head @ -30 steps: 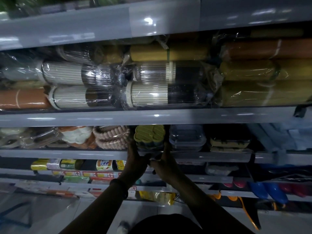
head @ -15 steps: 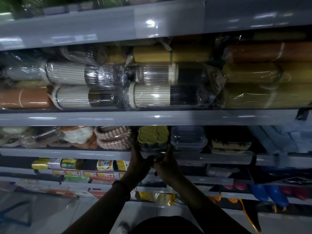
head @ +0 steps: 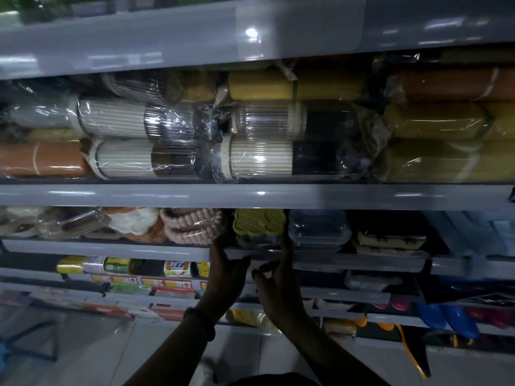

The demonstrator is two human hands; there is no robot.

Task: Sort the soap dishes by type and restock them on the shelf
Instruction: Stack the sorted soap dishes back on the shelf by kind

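1. Two hands are raised to the front of a grey shelf [head: 111, 247], one on each side of a stack of green soap dishes [head: 259, 225] that sits on it.
2. Left hand [head: 225, 271]: the fingers point straight up, pressed close together, and their tips touch the lower left corner of the green stack. The thumb is spread off to the right, under the shelf's front lip. A dark band [head: 200, 316] circles this wrist.
3. Right hand [head: 278, 282]: one finger reaches up along the right side of the green stack, while the other fingers are curled below the shelf lip. The dim light does not let me tell whether this hand grips anything.
4. Left of the green stack, just beside it, lie pink beaded soap dishes [head: 192, 225] in clear wrap. Further left are white and orange soap dishes [head: 133, 224].
5. Right of the green stack, just beside it, stand clear lidded soap boxes [head: 317, 232]. Beyond them are dark soap dishes with pale yellow rims [head: 390, 240].
6. One shelf higher, wrapped rolls [head: 259, 160] lie on their sides, ribbed cream and black in the middle, mustard and orange at the ends.
7. Lower shelves hold small labelled packets [head: 178, 268] on the left and blue items [head: 446, 319] on the right.
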